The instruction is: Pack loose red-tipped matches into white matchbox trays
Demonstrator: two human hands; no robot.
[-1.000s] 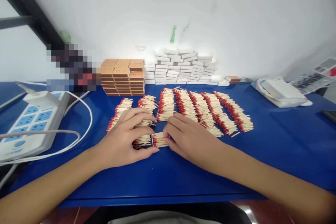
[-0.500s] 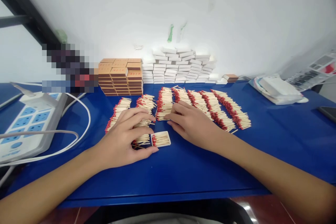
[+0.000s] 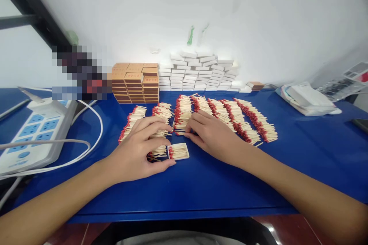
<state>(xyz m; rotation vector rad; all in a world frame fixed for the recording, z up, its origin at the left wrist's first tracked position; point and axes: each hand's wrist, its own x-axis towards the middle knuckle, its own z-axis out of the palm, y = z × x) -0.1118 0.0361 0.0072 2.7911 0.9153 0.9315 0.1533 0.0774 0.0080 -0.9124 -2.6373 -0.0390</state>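
A small white matchbox tray (image 3: 188, 154) lies on the blue table, partly filled with red-headed matches (image 3: 178, 151). My left hand (image 3: 143, 147) curves around the tray's left end, with thumb and index finger at its opposite long sides. Loose matches show under that palm. Just above the tray, my right hand (image 3: 208, 130) has its fingertips pinched together on matches (image 3: 180, 133) at the near end of a heaped row (image 3: 183, 113); the exact number held is hidden. Several more rows of matches (image 3: 257, 120) fan out behind and to the right of my hands.
Brown matchboxes (image 3: 135, 84) are stacked at the back left, beside a pile of white trays (image 3: 198, 72) against the wall. A power strip (image 3: 43, 138) with white cables is at left. A white packet (image 3: 306, 99) lies at right.
The whole view has shifted slightly to the right. My right fingertips have come together on matches at the row's near end, drawing them slightly toward me. My left hand stays at the tray.
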